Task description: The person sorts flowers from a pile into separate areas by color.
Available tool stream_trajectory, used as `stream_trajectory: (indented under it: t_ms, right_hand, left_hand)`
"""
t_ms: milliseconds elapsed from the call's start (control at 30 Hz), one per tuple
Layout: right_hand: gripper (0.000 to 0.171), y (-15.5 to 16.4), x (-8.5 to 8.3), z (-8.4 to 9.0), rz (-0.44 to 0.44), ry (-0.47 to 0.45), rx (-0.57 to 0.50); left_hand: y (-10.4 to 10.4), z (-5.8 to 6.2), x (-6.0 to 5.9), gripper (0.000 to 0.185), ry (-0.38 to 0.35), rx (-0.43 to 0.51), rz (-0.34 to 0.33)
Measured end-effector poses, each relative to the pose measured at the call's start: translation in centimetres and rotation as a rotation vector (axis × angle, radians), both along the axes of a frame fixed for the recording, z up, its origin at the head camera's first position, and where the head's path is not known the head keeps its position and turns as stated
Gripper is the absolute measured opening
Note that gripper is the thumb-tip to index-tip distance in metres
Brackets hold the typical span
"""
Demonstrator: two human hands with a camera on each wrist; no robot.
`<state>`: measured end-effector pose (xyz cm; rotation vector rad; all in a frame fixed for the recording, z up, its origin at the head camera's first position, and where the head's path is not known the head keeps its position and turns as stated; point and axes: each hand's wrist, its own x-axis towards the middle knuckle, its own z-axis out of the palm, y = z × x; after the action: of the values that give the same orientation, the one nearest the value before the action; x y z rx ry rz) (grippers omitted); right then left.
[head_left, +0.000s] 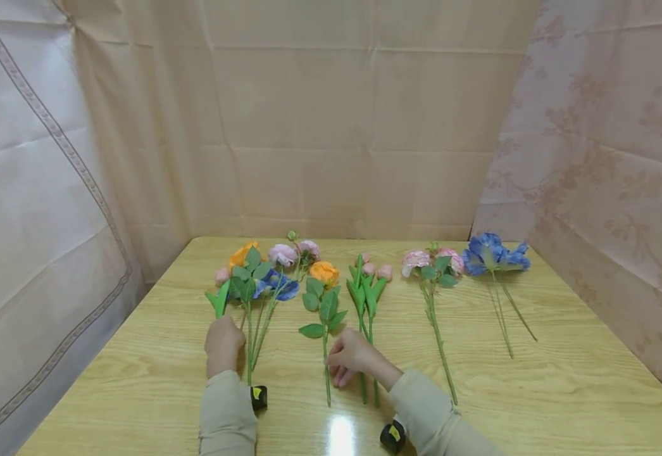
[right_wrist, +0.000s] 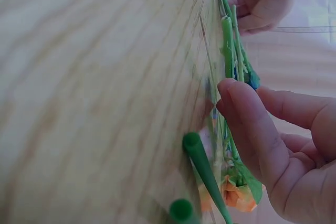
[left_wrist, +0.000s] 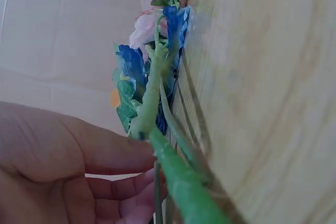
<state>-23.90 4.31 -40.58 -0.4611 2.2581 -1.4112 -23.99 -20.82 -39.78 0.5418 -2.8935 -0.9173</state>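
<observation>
At the left of a mixed bunch, my left hand [head_left: 224, 345] pinches a thin green stem [left_wrist: 158, 195] between thumb and fingers. A pink tulip [head_left: 222, 276] with green leaves rises just beyond that hand. The bunch beside it has an orange rose [head_left: 244, 254], a blue flower [head_left: 285, 288] and pale purple flowers [head_left: 283, 254]. My right hand [head_left: 352, 353] is at the lower stem of another orange rose [head_left: 324, 273], which lies apart. Its fingers [right_wrist: 252, 119] are extended and the thumb and fingertips stand apart, overlapping the stem in the right wrist view.
Two or more pink tulips [head_left: 385, 272] lie under and beside my right hand, their stems [right_wrist: 202, 163] pointing toward me. Farther right on the wooden table [head_left: 564, 392] lie pink flowers [head_left: 416, 261] and blue flowers [head_left: 490, 254]. Curtains [head_left: 331, 126] surround the table.
</observation>
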Motion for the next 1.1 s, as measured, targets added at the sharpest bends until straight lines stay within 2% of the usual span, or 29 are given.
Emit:
stream_trajectory:
  t_ms: [267, 400, 567, 867, 1100]
  right_hand:
    - [0.014, -0.01, 0.20, 0.06, 0.004, -0.007, -0.003]
    - [0.013, 0.00, 0.17, 0.01, 0.008, -0.016, -0.011]
    - [0.013, -0.03, 0.11, -0.06, 0.009, -0.012, -0.014]
    - [0.013, 0.01, 0.22, -0.11, 0.024, -0.010, -0.012]
    - [0.012, -0.08, 0.15, -0.30, 0.027, -0.017, -0.013]
  left_hand:
    - [-0.14, -0.50, -0.13, 0.005, -0.014, 0.012, -0.041]
    - [-0.12, -0.59, -0.33, 0.012, 0.017, 0.003, -0.043]
    - [-0.04, -0.43, -0.60, 0.017, 0.059, -0.012, -0.004]
    - [0.57, -0.13, -0.56, 0.027, 0.231, -0.016, 0.034]
    - [0.77, -0.19, -0.52, 0.027, 0.221, 0.021, 0.032]
